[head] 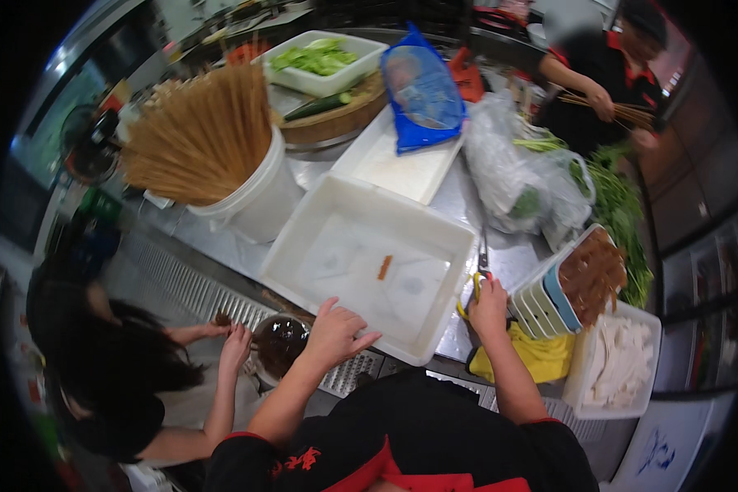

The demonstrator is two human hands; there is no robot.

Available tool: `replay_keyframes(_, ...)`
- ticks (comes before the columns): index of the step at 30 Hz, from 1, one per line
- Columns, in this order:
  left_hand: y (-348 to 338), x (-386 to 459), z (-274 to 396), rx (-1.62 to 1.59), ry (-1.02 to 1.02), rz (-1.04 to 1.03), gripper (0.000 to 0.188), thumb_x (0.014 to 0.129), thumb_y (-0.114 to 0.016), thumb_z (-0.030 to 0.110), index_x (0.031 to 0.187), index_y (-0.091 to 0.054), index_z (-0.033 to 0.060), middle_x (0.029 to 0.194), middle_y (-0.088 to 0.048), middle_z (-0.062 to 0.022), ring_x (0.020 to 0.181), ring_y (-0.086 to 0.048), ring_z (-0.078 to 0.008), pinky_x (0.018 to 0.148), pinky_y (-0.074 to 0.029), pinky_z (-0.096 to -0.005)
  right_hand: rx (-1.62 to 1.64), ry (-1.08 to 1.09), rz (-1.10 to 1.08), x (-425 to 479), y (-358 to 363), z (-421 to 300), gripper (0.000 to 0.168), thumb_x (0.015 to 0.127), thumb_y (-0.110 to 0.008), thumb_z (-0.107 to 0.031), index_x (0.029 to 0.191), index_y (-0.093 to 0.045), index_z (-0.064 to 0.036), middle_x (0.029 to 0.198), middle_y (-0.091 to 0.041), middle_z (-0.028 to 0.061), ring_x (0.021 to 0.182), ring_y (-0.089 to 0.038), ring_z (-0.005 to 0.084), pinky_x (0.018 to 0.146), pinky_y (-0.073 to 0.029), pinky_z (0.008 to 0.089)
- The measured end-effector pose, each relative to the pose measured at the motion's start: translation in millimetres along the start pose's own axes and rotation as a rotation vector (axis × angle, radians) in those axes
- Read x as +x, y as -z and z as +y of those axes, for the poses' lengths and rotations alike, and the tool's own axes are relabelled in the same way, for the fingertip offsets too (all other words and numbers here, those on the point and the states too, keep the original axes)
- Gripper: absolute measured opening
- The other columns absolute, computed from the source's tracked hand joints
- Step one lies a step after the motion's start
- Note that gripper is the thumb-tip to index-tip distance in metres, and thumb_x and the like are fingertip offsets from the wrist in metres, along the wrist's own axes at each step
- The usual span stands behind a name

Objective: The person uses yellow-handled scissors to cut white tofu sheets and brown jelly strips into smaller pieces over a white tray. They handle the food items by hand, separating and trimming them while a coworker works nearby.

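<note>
In front of me a white plastic tub stands on the steel table, with a small orange-brown strip on its floor. My left hand is over the tub's near rim, its fingers apart and nothing in them. To the right of the tub, my right hand has its fingers on the handles of a pair of scissors with yellow and red grips. The blades point away from me. Part of the handles is hidden under my fingers. A yellow cloth lies beside my right forearm.
A white bucket of bamboo skewers stands at left. Behind the tub are a blue bag and a wooden board. Right are stacked baskets and a tub of white strips. One person works at left, another at upper right.
</note>
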State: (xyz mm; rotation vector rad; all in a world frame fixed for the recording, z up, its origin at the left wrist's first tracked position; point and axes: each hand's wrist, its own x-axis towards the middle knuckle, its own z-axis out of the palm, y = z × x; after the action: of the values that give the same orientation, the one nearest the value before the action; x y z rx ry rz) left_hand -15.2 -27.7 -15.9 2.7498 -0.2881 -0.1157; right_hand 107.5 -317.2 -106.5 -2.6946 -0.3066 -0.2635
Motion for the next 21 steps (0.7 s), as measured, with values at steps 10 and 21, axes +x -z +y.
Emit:
replay_keyframes(10, 0, -90, 2, -0.522, 0.619, 0.841, 0.016, 0.074, -0.066, 0.007, 0.087, -0.061, -0.0009, 0.09, -0.063, -0.0098, 0.083, -0.061, -0.0185, 0.075, -0.048, -0.0289, 0.029, -0.015, -0.198, 25, 12, 31, 0.047, 0.065, -0.063, -0.011, 0.109, -0.051, 0.001, 0.097, -0.053, 0.0201, 0.091, -0.052, 0.0371, 0.079, -0.043, 0.0442)
replay_keyframes(21, -110, -213, -92, -0.714, 1.178, 0.506, 0.07, 0.067, -0.074, 0.031, 0.118, -0.046, -0.0075, 0.107, -0.058, -0.0208, 0.098, -0.058, -0.0242, 0.084, -0.046, -0.033, 0.53, 0.011, -0.126, 44, 76, -58, 0.024, 0.079, -0.06, -0.005, 0.102, -0.056, 0.003, 0.083, -0.059, 0.0102, 0.068, -0.056, 0.0136, 0.06, -0.046, 0.0261)
